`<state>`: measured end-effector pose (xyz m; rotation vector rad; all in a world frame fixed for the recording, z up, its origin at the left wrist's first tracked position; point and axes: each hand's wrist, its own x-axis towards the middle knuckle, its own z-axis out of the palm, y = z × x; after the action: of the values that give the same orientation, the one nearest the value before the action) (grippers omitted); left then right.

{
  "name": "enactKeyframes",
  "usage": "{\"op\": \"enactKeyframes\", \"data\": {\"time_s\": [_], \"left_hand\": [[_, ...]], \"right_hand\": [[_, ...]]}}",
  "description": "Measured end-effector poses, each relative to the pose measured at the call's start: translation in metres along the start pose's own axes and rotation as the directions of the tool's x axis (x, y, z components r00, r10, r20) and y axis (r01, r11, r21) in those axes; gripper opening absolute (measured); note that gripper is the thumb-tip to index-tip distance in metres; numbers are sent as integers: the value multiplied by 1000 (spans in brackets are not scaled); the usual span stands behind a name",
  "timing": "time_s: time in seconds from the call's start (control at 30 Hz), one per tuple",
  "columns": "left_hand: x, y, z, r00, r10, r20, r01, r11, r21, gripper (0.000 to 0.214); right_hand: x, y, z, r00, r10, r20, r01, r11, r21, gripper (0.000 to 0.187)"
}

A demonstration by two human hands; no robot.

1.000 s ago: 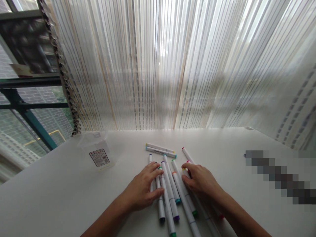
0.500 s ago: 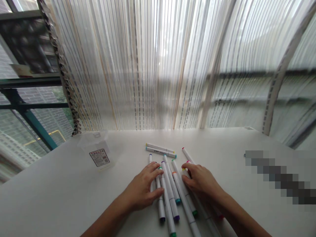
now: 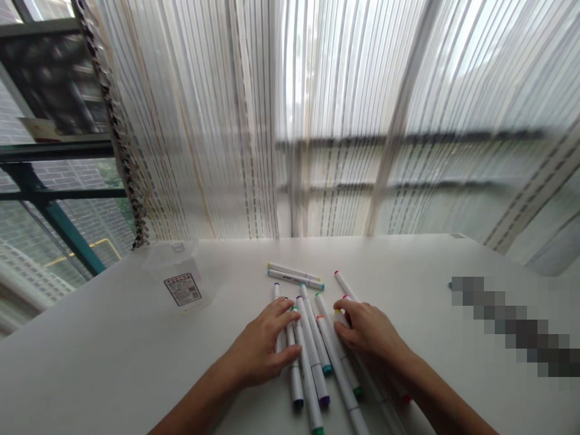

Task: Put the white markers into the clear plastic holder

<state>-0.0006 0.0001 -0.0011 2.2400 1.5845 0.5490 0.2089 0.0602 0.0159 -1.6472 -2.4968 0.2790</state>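
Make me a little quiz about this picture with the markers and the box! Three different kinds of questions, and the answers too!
1. True or false: the box is to the right of the markers.
2. Two markers lie crossways beyond the others. Their end colours are: A) red and purple, B) yellow and light blue, C) black and orange.
3. Fill in: the person's ____ is nearer the box.

Key:
1. False; it is to the left.
2. B.
3. Left hand.

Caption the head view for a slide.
Left hand and right hand among white markers on a white tabletop, clear labelled box to the left.
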Motion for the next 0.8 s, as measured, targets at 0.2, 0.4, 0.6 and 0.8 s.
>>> {"op": "enactKeyframes", "data": {"time_s": [0.2, 0.4, 0.6, 0.8], "left_hand": [[0, -1, 2, 1000, 4, -17, -5, 1000, -14, 48], [1, -3, 2, 1000, 8, -30, -9, 999, -32, 48], [1, -2, 0, 1000, -2, 7, 2, 1000, 5, 49], [0, -3, 1, 1000, 12, -26, -12, 1000, -26, 48]], "right_hand": [[-1, -1, -3, 1000, -8, -2, 8, 1000, 13, 29], [1, 1, 0, 1000, -11, -9, 12, 1000, 17, 29], [2, 0, 1, 1000, -20, -15, 20, 1000, 17, 30], [1, -1, 0, 1000, -19, -10, 19, 1000, 16, 29]]}}
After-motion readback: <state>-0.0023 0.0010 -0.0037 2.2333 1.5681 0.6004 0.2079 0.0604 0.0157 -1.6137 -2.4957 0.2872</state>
